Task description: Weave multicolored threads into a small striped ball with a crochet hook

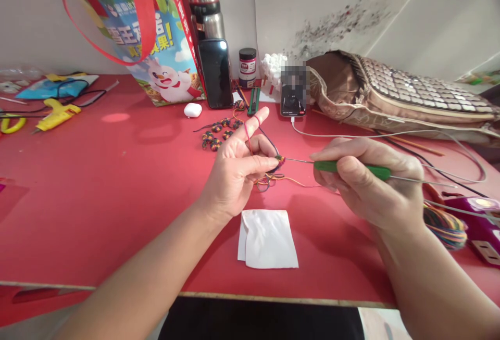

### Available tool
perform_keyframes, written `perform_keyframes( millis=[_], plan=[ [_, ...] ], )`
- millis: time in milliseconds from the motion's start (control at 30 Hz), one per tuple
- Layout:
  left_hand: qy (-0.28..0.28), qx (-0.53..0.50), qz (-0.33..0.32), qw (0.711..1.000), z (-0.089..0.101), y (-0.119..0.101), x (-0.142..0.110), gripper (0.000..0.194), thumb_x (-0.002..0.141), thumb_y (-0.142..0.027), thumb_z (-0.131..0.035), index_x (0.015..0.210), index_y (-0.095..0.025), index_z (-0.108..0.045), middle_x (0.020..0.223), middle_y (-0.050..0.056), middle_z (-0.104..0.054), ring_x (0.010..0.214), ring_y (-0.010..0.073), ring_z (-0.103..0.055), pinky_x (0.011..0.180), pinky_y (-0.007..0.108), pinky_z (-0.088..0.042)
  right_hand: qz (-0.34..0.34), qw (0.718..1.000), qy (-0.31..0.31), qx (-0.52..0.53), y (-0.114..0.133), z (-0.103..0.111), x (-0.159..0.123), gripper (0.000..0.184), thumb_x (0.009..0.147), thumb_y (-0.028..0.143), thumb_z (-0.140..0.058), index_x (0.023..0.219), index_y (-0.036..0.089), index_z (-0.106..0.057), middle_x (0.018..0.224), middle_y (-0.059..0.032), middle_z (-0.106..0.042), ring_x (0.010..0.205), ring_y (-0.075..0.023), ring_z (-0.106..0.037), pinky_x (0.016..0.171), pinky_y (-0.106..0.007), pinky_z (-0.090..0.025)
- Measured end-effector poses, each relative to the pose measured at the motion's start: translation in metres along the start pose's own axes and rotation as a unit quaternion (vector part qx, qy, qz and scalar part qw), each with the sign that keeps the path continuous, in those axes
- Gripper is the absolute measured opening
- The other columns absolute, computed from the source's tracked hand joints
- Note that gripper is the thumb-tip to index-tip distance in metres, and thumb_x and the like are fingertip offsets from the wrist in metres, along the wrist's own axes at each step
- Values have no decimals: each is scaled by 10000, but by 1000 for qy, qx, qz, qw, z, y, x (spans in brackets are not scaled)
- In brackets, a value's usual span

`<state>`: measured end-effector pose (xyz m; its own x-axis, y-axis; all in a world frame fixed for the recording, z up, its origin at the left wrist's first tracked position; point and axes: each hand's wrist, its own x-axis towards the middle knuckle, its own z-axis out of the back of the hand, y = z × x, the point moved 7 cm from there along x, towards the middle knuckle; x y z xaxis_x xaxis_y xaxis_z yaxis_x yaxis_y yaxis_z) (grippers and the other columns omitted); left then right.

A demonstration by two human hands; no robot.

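Between thumb and fingers, my left hand [238, 165] pinches a small multicoloured crochet piece [280, 162]. Its index finger is raised, with a strand of yarn [247, 134] running over it. My right hand [375, 178] is closed round the green handle of a crochet hook [330, 166]. The hook's thin metal shaft points left and its tip reaches the crochet piece; whether it sits inside a stitch I cannot tell. Loose yarn [269, 179] lies in loops below my left hand. Several small crocheted pieces [215, 143] lie on the table beyond it.
A folded white tissue [269, 238] lies near the front edge of the red table [128, 215]. A ball of yarn [445, 227] and a purple power strip [484, 225] are at right. Behind stand a phone [215, 73], another phone [294, 92] on a cable, and a bag [164, 53].
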<state>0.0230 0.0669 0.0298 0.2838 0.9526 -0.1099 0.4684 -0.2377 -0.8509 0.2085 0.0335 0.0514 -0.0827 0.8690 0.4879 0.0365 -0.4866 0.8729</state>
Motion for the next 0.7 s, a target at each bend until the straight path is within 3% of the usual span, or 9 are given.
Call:
perform_keyframes(
  millis=[233, 367, 600, 700],
  plan=[
    [52, -15, 29, 998, -5, 4, -2, 1054, 661, -96, -835, 1662, -164, -513, 767, -28, -721, 640, 119, -568, 521, 251, -339, -57, 995, -5, 84, -3, -3, 9, 209, 935, 465, -902, 897, 260, -910, 558, 16, -564, 433, -109, -417, 390, -295, -339],
    [56, -21, 23, 998, -6, 4, -2, 1016, 693, -102, -879, 1646, -207, -540, 798, -34, -730, 646, 106, -566, 515, 233, -330, -67, 994, -15, 86, -4, -4, 8, 209, 927, 505, -897, 887, 300, -911, 535, 21, -530, 416, -100, -323, 394, -305, -307],
    [53, -40, 5, 998, -8, 7, -1, 980, 693, -76, -945, 1596, -263, -615, 838, -37, -741, 666, 104, -574, 527, 235, -382, -79, 987, -30, 139, -9, -9, 4, 237, 964, 470, -878, 895, 243, -884, 580, 33, -569, 435, -69, -339, 424, -268, -340],
    [30, -44, -8, 999, -8, 11, -2, 912, 692, -86, -961, 1537, -282, -679, 837, -40, -733, 672, 98, -558, 512, 232, -346, -108, 978, -49, 172, -16, -13, 2, 240, 926, 472, -916, 900, 236, -885, 587, 35, -589, 447, -70, -361, 439, -261, -365]
  ],
)
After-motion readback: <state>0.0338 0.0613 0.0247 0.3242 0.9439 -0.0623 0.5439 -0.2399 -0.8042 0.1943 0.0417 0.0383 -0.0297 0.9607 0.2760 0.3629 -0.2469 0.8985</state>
